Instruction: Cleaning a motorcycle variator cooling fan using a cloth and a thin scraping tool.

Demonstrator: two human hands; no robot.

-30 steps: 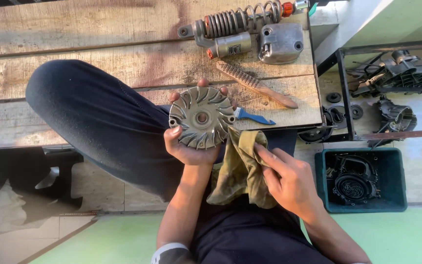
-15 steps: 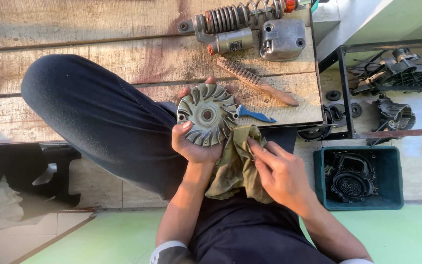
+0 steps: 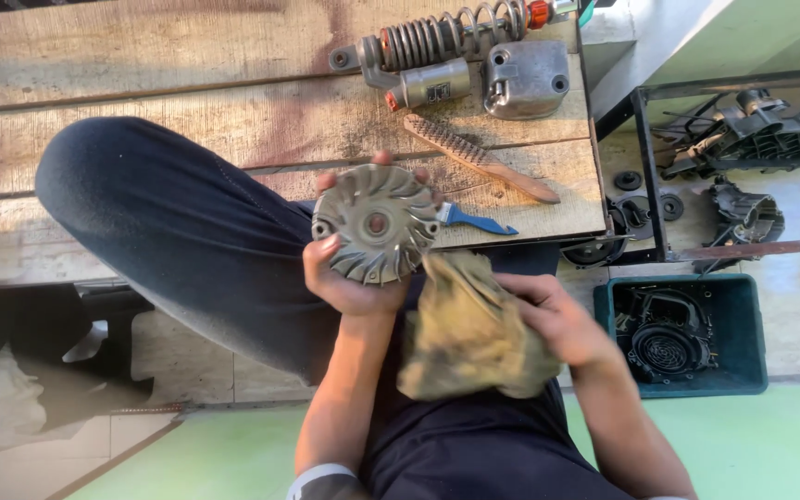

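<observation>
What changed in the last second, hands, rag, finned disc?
The right hand drew the olive rag off the disc's lower edge; it now hangs bunched just below it. The left hand kept its grip on the finned metal disc, face up as before. Wire brush, shock absorber and green bin stayed put.
</observation>
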